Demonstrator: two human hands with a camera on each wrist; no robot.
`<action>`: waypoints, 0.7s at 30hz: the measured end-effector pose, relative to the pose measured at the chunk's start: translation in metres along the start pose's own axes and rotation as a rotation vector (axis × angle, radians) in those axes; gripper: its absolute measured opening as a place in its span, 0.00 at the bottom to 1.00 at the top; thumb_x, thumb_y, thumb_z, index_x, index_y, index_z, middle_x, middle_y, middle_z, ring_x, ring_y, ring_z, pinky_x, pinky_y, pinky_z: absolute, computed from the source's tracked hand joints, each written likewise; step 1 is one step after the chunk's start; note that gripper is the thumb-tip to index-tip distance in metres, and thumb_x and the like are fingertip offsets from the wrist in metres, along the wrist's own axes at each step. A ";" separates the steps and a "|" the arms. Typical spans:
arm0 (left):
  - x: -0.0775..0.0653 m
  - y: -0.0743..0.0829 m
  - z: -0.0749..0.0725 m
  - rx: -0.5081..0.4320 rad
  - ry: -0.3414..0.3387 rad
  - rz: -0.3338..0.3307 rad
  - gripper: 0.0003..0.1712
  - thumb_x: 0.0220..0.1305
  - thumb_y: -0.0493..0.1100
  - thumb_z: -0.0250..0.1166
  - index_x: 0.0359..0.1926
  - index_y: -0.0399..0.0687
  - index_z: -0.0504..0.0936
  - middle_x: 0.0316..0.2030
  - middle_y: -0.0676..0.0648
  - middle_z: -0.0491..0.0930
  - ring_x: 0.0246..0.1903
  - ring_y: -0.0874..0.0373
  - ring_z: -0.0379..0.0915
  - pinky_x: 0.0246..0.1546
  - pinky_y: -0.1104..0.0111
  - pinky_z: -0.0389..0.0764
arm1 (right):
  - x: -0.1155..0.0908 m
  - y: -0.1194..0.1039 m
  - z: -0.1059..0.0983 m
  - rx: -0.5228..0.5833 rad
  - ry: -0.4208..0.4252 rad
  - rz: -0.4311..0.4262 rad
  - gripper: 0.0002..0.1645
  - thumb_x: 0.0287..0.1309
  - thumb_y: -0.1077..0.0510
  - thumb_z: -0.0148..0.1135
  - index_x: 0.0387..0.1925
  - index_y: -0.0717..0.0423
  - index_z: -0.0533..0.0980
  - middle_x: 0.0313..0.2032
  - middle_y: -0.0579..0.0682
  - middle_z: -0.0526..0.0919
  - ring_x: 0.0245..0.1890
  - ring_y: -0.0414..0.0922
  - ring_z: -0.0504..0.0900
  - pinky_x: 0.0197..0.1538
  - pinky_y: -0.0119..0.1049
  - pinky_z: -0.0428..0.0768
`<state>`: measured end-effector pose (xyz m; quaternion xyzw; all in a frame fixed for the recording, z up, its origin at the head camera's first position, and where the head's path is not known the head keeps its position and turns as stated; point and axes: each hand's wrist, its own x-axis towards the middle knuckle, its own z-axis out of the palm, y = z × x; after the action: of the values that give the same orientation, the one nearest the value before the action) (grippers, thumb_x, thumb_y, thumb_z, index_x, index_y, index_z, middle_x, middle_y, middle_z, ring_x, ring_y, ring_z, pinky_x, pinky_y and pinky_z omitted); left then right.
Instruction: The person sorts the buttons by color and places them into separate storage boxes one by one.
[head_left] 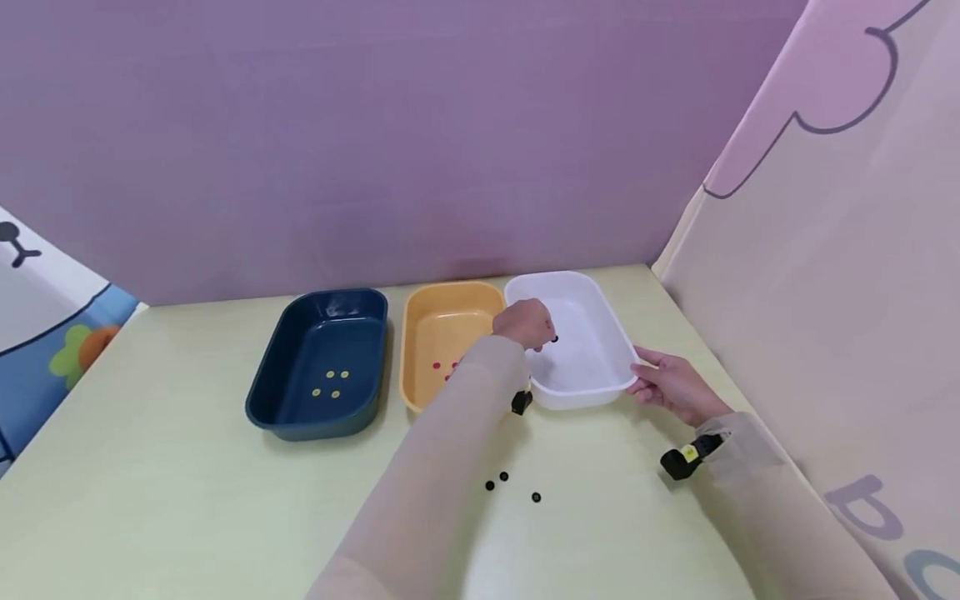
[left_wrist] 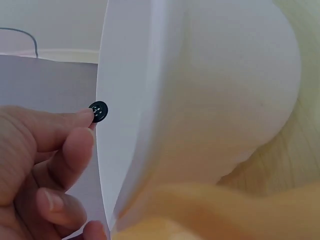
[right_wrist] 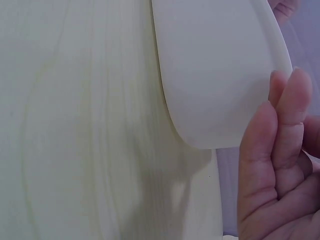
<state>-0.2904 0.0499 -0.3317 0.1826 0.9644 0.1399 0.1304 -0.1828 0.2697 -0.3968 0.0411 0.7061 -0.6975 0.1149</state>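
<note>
My left hand reaches over the left side of the white plastic basin. Between its thumb and index finger it pinches a small black button, whose holes show in the left wrist view. At the basin's front right corner, my right hand holds the rim, thumb on top and the other fingers along the outer wall. Several black buttons lie loose on the table in front of the basin.
Beside the white basin stands a yellow basin with red buttons in it, partly hidden by my left sleeve. Farther left, a dark blue basin holds several yellow buttons. A purple partition rises behind them.
</note>
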 end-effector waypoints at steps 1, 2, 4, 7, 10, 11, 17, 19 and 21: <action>0.000 0.000 0.000 -0.004 0.004 0.008 0.10 0.63 0.41 0.58 0.37 0.58 0.86 0.16 0.55 0.78 0.25 0.62 0.71 0.25 0.69 0.70 | 0.000 0.001 0.000 -0.006 0.008 0.002 0.34 0.71 0.66 0.44 0.71 0.71 0.42 0.23 0.45 0.82 0.19 0.33 0.78 0.28 0.25 0.78; 0.000 0.000 0.000 -0.006 0.011 0.019 0.11 0.63 0.41 0.58 0.37 0.58 0.86 0.16 0.55 0.78 0.25 0.62 0.71 0.25 0.69 0.70 | 0.000 0.001 -0.001 -0.010 0.018 0.001 0.34 0.71 0.66 0.43 0.71 0.71 0.43 0.22 0.45 0.82 0.19 0.33 0.78 0.28 0.25 0.78; 0.002 0.002 0.000 -0.008 0.021 0.036 0.11 0.62 0.41 0.58 0.37 0.59 0.86 0.16 0.55 0.78 0.24 0.62 0.72 0.25 0.69 0.70 | -0.002 0.001 -0.004 -0.014 0.031 -0.006 0.34 0.71 0.66 0.43 0.71 0.71 0.42 0.22 0.44 0.82 0.19 0.33 0.78 0.28 0.25 0.78; 0.005 0.005 0.002 0.000 0.031 0.026 0.09 0.62 0.43 0.59 0.36 0.60 0.86 0.16 0.56 0.78 0.24 0.63 0.72 0.25 0.70 0.71 | -0.005 0.000 -0.008 -0.004 0.031 -0.011 0.35 0.71 0.66 0.43 0.71 0.71 0.41 0.22 0.44 0.82 0.19 0.33 0.78 0.29 0.25 0.78; 0.005 0.006 0.006 -0.005 0.044 -0.007 0.09 0.63 0.43 0.58 0.34 0.61 0.85 0.16 0.56 0.78 0.25 0.63 0.73 0.25 0.70 0.71 | -0.005 -0.004 -0.010 -0.001 0.013 -0.011 0.35 0.71 0.66 0.43 0.71 0.71 0.40 0.22 0.44 0.82 0.19 0.33 0.78 0.29 0.25 0.78; 0.005 0.006 0.007 -0.006 0.049 -0.019 0.10 0.63 0.43 0.58 0.34 0.62 0.85 0.16 0.57 0.78 0.25 0.63 0.73 0.25 0.70 0.71 | -0.005 -0.005 -0.009 -0.003 0.009 -0.010 0.35 0.71 0.66 0.43 0.71 0.71 0.40 0.23 0.44 0.82 0.19 0.33 0.78 0.29 0.25 0.78; 0.006 0.004 0.009 -0.007 0.076 -0.045 0.10 0.62 0.43 0.58 0.31 0.62 0.85 0.15 0.57 0.77 0.25 0.63 0.73 0.25 0.69 0.71 | -0.001 -0.010 -0.008 -0.012 -0.004 -0.016 0.36 0.71 0.65 0.44 0.71 0.70 0.40 0.23 0.45 0.82 0.20 0.33 0.79 0.29 0.26 0.78; 0.006 0.004 0.010 -0.008 0.062 -0.044 0.09 0.61 0.43 0.59 0.31 0.62 0.85 0.15 0.56 0.78 0.25 0.62 0.73 0.25 0.68 0.71 | -0.001 -0.009 -0.009 -0.007 0.000 -0.008 0.36 0.71 0.66 0.44 0.71 0.70 0.40 0.23 0.45 0.82 0.20 0.34 0.79 0.29 0.25 0.78; 0.006 0.003 0.013 -0.004 0.045 -0.041 0.09 0.61 0.43 0.59 0.32 0.61 0.85 0.17 0.56 0.79 0.25 0.62 0.73 0.24 0.68 0.71 | -0.001 -0.009 -0.009 -0.006 0.000 0.001 0.35 0.71 0.66 0.43 0.71 0.70 0.40 0.23 0.45 0.82 0.20 0.34 0.79 0.29 0.26 0.78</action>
<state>-0.2911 0.0578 -0.3436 0.1595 0.9703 0.1434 0.1119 -0.1849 0.2783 -0.3879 0.0410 0.7083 -0.6952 0.1153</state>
